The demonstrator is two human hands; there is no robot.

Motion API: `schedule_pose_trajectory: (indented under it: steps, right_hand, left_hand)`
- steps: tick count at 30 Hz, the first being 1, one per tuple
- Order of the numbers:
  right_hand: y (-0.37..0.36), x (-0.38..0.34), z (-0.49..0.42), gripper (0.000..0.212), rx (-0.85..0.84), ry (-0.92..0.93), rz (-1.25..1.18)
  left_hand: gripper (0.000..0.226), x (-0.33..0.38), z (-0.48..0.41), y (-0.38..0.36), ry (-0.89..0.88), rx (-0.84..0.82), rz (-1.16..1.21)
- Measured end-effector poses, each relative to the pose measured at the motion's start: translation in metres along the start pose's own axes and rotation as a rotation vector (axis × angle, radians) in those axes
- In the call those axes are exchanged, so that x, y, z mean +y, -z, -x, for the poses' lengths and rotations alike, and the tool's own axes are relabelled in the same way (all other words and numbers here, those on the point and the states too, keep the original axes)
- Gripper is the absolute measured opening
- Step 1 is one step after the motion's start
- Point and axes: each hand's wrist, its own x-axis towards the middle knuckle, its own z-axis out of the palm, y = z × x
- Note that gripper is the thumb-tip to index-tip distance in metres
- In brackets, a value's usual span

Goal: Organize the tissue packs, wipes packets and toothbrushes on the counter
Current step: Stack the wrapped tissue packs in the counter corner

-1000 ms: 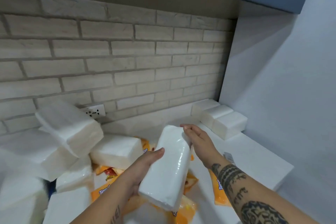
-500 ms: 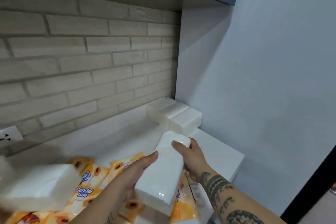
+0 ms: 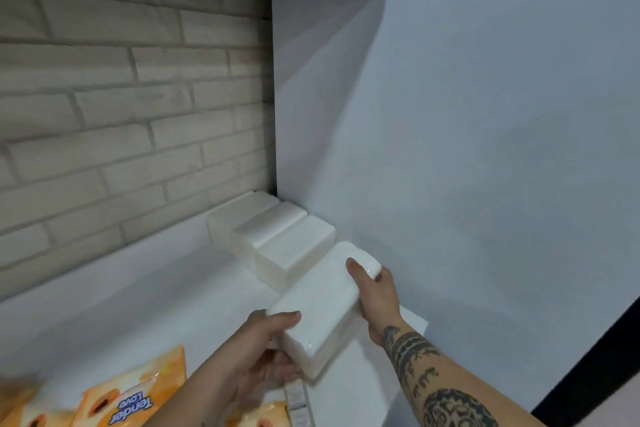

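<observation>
White counter point(image 3: 156, 322): left hand point(image 3: 256, 354), right hand point(image 3: 377, 295) grip tissue pack point(image 3: 322, 302) beside lined-up packs point(image 3: 277, 239).

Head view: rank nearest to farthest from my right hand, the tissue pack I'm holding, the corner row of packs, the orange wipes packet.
1. Held tissue pack, in the right hand.
2. Corner row of packs, just beyond.
3. Orange wipes packet, lower left.

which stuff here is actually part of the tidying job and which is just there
Part of the job:
- held tissue pack, gripped by the left hand and right hand
- three tissue packs lined up in the corner
- orange wipes packets
- counter

Just there:
- brick wall
- white side wall

No toothbrushes can be made out.
</observation>
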Motion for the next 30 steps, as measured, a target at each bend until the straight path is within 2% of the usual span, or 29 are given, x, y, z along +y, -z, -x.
schedule_pose_trajectory:
  steps: [2, 6, 11, 14, 18, 20, 23, 24, 25, 28, 30]
  right_hand:
    - [0.006, 0.001, -0.021, 0.06, -0.02, -0.053, 0.011]
    - [0.011, 0.009, -0.055, 0.062, -0.011, -0.12, 0.052]
    - [0.004, 0.032, -0.092, 0.095, 0.07, -0.149, 0.163]
    - [-0.003, 0.038, -0.101, 0.086, 0.109, -0.127, 0.242]
    - [-0.009, 0.043, -0.12, 0.079, 0.133, -0.079, 0.465]
    - [-0.012, 0.041, -0.127, 0.079, 0.141, -0.082, 0.469]
    - [-0.017, 0.039, -0.135, 0.084, 0.139, -0.1, 0.417]
    - [-0.018, 0.039, -0.138, 0.085, 0.137, -0.106, 0.401]
    - [-0.019, 0.039, -0.14, 0.086, 0.134, -0.112, 0.386]
    - [-0.021, 0.038, -0.146, 0.09, 0.136, -0.118, 0.362]
    - [-0.023, 0.037, -0.147, 0.096, 0.153, -0.124, 0.337]
  left_hand:
    - [0.032, 0.003, -0.015, -0.008, 0.018, 0.011, 0.019]
    - [0.028, 0.003, -0.048, -0.018, 0.088, 0.057, 0.028]
    - [0.022, -0.002, -0.087, -0.021, 0.109, 0.151, 0.046]
    - [0.022, -0.009, -0.109, -0.017, 0.08, 0.212, 0.074]
    - [0.025, -0.015, -0.133, -0.015, 0.035, 0.295, 0.077]
    - [0.028, -0.016, -0.141, -0.015, 0.031, 0.343, 0.09]
    - [0.065, -0.021, -0.151, -0.012, 0.039, 0.384, 0.14]
    - [0.072, -0.023, -0.154, -0.01, 0.039, 0.379, 0.156]
    - [0.07, -0.023, -0.156, -0.009, 0.047, 0.369, 0.16]
    - [0.047, -0.02, -0.16, -0.008, 0.046, 0.367, 0.122]
    - [0.045, -0.018, -0.163, -0.009, 0.049, 0.375, 0.103]
